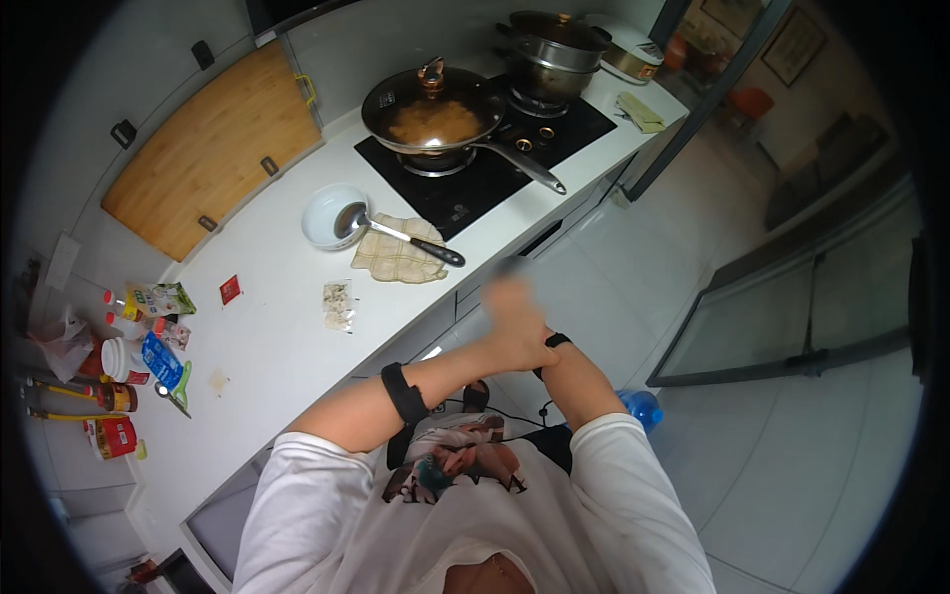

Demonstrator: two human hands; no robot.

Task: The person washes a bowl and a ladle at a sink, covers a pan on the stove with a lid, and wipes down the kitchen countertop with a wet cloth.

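My left hand [525, 343] is closed around my right wrist, beside a black strap on that arm. My right hand [510, 301] points away from me and is blurred, with a dark blurred patch at its far end; its fingers cannot be made out. Beyond my hands, on the white counter [274, 349], a steel ladle [401, 236] with a black handle rests with its bowl in a pale bowl [326, 215] and its handle over a checked cloth [397, 256]. A lidded frying pan [434, 111] with brownish food inside stands on the black gas hob [460, 204].
A steamer pot [553, 63] is on the rear burner. A wooden board [223, 141] leans on the wall. Bottles, jars [122, 360] and packets crowd the counter's left end; a clear sachet [339, 305] lies nearer. A blue bottle [644, 408] is on the floor beside a glass door [779, 304].
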